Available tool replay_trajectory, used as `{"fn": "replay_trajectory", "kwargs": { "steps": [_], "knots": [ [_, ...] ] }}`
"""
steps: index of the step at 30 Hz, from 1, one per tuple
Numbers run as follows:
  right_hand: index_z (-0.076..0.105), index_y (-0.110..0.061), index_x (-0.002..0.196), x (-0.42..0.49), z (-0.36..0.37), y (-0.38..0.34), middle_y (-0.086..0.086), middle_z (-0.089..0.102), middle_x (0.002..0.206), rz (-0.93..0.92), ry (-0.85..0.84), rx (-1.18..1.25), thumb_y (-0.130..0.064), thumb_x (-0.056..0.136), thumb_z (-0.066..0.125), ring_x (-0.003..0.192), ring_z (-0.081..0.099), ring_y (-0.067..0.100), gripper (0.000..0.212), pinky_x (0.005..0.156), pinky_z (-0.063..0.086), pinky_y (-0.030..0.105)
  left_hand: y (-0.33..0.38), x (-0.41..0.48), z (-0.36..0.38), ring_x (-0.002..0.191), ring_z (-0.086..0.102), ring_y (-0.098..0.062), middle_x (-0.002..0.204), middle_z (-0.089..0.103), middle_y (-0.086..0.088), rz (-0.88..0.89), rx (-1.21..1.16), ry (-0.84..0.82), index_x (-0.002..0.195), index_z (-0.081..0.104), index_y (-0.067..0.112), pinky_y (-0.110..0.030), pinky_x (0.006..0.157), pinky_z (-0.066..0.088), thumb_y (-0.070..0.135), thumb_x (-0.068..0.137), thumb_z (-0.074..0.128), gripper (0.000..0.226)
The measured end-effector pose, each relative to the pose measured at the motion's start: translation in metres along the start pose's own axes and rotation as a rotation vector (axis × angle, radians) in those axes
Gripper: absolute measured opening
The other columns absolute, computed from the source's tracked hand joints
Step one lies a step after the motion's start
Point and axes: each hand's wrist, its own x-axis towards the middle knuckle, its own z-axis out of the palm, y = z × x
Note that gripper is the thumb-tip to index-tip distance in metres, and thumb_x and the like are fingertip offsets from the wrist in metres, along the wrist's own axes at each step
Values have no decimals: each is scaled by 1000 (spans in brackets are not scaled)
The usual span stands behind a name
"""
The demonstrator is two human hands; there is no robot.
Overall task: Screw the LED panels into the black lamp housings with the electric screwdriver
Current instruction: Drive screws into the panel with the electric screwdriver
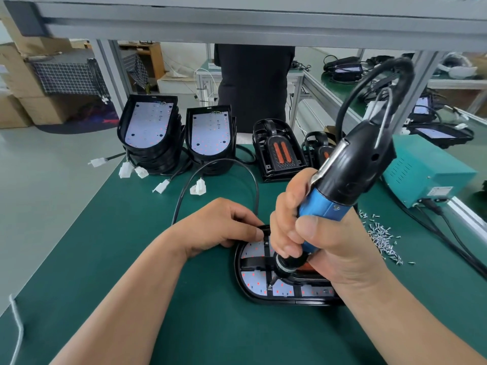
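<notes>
1. My right hand point(313, 238) is wrapped tight round the blue-and-black screwdriver point(340, 185), fingers closed low on the barrel, thumb across the front.
2. The bit point(271, 283) slants down toward 7 o'clock and meets a screw point on the LED panel point(254, 281) at the near-left of the housing point(238, 262); whether a screw is on the tip is too small to tell.
3. My left hand point(224, 225), at 9 o'clock from the driver, pins the housing's far rim with curled fingertips pressed together; I cannot tell whether they also pinch the cable point(210, 167).
4. To do this step well, I judge the driver should stand more upright over the hole before the trigger goes, with steady downward push so the bit does not skate across the board, and the left hand holding the shell flat.
5. The panel is smooth pale board dotted with red LEDs, crossed by glossy black ribs; the housing is a rounded D-shaped plastic shell.
6. It lies on a matte green mat point(131, 259), dead centre and nearest me.
7. Loose silver screws point(382, 238) are scattered at 3 o'clock.
8. Stacked housings point(150, 133) with panels stand at 11 o'clock, white plugs point(197, 187) trailing; two empty ones point(279, 151) are at 12.
9. A teal power box point(427, 169) sits at 2 o'clock.
</notes>
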Motion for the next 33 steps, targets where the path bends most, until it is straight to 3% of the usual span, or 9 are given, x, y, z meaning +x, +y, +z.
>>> {"fn": "replay_trajectory", "kwargs": {
  "steps": [4,9,12,16,22,25,30,33],
  "knots": [
    [59,-15,98,-1,0,0,0,58,71,15,-46,-4,-19,86,85,54,52,18,29,58,46,31,0,-1,2,58,44,-6,70,65,6,6,-5,1,91,82,14,-18,52,33,8,89,80,7],
    [59,-16,99,0,-5,2,4,54,68,38,-81,-40,-27,88,85,54,52,20,30,59,45,34,-1,0,1,58,43,-7,67,63,8,15,-16,-16,85,82,18,-19,53,32,8,88,79,11],
    [64,-15,109,0,-9,3,5,54,69,17,-73,-33,-27,88,86,54,53,20,33,60,46,34,-3,2,1,57,43,-7,67,63,7,7,-20,0,88,82,16,-19,52,32,8,89,79,9],
    [63,-10,122,0,-14,4,3,55,71,-27,5,74,-22,86,85,56,53,19,43,62,46,34,-8,7,2,58,45,-8,72,66,3,-11,-20,20,95,83,13,-20,51,33,11,90,81,6],
    [60,-13,116,1,-24,0,-1,51,70,-126,168,177,-23,80,85,57,49,14,45,61,44,31,-14,7,-1,64,47,-10,80,70,0,-10,-52,-27,98,83,15,-21,54,33,26,79,84,22],
    [60,-15,114,2,-30,-2,-2,50,71,-160,269,165,-24,79,85,59,49,13,44,62,45,30,-16,10,-2,60,39,-10,79,62,-3,-3,-160,-30,100,81,9,-20,51,31,29,87,77,25],
    [63,-17,111,2,-35,0,-2,48,73,-191,395,162,-14,87,58,61,49,14,24,64,46,30,-17,17,-4,63,46,-11,87,63,-8,-66,-455,113,118,70,-5,-20,51,37,-4,101,47,29],
    [63,-17,110,3,-35,1,-2,48,74,-191,423,171,-15,87,58,61,48,14,24,64,47,30,-18,18,-7,63,50,-11,91,65,-10,-82,-568,144,121,68,-8,-20,49,38,-15,101,40,35]
  ]
}}
